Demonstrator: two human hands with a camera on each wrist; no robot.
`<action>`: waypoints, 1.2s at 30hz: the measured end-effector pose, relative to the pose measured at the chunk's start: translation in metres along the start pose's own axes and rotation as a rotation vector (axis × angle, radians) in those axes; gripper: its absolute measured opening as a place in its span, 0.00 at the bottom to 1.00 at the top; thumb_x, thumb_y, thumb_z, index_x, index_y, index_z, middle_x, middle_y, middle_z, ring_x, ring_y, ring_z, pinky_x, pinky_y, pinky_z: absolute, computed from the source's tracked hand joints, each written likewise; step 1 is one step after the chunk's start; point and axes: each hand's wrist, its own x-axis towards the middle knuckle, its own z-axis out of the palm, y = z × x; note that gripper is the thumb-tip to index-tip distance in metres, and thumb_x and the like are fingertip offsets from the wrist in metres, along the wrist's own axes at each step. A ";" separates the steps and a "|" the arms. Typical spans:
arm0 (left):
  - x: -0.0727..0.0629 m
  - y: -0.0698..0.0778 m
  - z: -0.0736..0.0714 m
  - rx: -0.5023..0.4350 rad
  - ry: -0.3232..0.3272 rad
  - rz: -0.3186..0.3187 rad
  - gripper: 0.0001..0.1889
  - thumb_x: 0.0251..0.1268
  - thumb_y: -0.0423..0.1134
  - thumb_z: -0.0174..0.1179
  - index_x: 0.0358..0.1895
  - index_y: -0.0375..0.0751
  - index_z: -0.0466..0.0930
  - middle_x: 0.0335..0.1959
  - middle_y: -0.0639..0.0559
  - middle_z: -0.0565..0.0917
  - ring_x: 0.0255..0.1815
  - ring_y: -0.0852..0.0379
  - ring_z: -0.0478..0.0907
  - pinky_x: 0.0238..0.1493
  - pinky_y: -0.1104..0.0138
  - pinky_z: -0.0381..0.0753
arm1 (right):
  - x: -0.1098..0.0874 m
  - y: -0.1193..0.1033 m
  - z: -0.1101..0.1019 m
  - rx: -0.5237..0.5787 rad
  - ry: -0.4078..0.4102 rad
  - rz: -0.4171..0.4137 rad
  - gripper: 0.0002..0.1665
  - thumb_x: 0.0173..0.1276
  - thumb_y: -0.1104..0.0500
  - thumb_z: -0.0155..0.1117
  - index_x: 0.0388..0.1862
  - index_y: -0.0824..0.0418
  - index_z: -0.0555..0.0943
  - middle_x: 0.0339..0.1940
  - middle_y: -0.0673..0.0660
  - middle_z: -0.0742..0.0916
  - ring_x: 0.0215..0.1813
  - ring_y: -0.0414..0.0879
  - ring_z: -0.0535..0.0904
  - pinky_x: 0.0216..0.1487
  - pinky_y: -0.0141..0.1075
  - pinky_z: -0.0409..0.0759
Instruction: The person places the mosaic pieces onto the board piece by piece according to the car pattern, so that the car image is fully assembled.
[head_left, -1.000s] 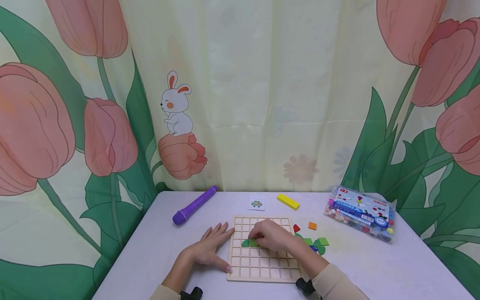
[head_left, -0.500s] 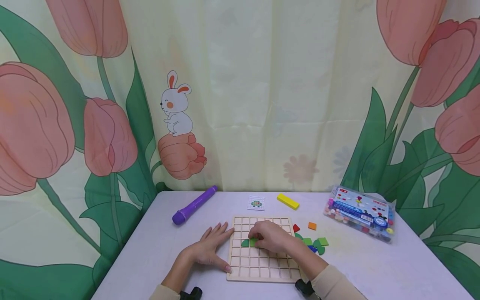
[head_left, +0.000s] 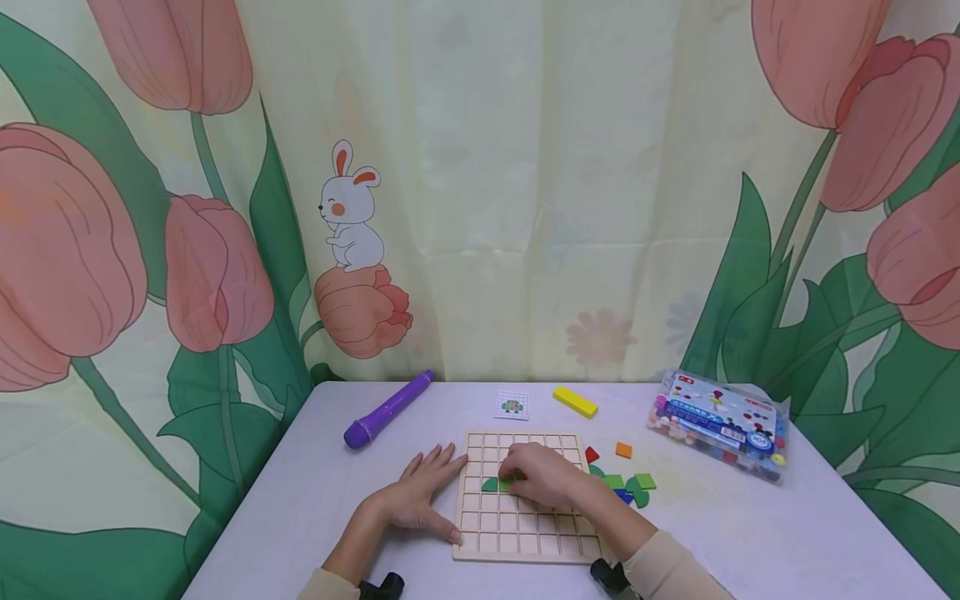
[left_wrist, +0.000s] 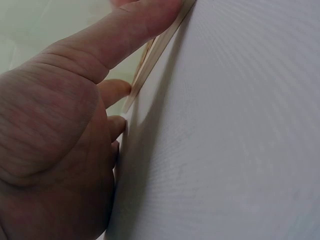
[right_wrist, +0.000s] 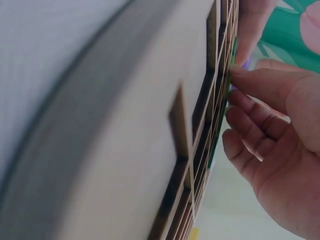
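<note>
A wooden grid board lies flat on the table. On its left part sit a dark green quarter-circle tile and, just right of it, a light green square tile. My right hand reaches over the board and pinches the square tile, partly covering it. Seen from the right wrist, the thumb is at a green edge in the grid while the other fingers curl. With fingers spread, my left hand rests at the board's left side. Its thumb touches the board's edge in the left wrist view.
Right of the board lie loose tiles: a red one, an orange square, and several green and blue ones. Behind are a pattern card, a yellow bar, a purple microphone and a clear plastic box of beads.
</note>
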 end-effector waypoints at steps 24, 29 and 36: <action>0.001 -0.001 0.002 0.009 0.004 -0.019 0.66 0.42 0.69 0.78 0.85 0.52 0.52 0.88 0.42 0.45 0.88 0.39 0.34 0.84 0.38 0.30 | -0.050 0.025 -0.041 0.141 0.185 0.032 0.19 0.71 0.54 0.72 0.58 0.58 0.86 0.50 0.54 0.88 0.43 0.40 0.77 0.39 0.30 0.79; 0.001 -0.001 0.003 0.011 0.004 -0.017 0.66 0.43 0.70 0.78 0.85 0.52 0.51 0.88 0.42 0.45 0.88 0.39 0.34 0.84 0.38 0.30 | -0.059 0.037 -0.048 0.169 0.227 0.070 0.18 0.70 0.57 0.73 0.58 0.57 0.86 0.50 0.57 0.89 0.43 0.43 0.77 0.39 0.30 0.80; 0.002 -0.001 0.003 0.006 0.006 -0.011 0.66 0.42 0.70 0.77 0.85 0.52 0.51 0.88 0.42 0.44 0.88 0.39 0.34 0.84 0.38 0.30 | -0.072 0.051 -0.060 0.187 0.272 0.179 0.14 0.70 0.57 0.73 0.54 0.53 0.87 0.46 0.52 0.88 0.43 0.45 0.77 0.38 0.31 0.81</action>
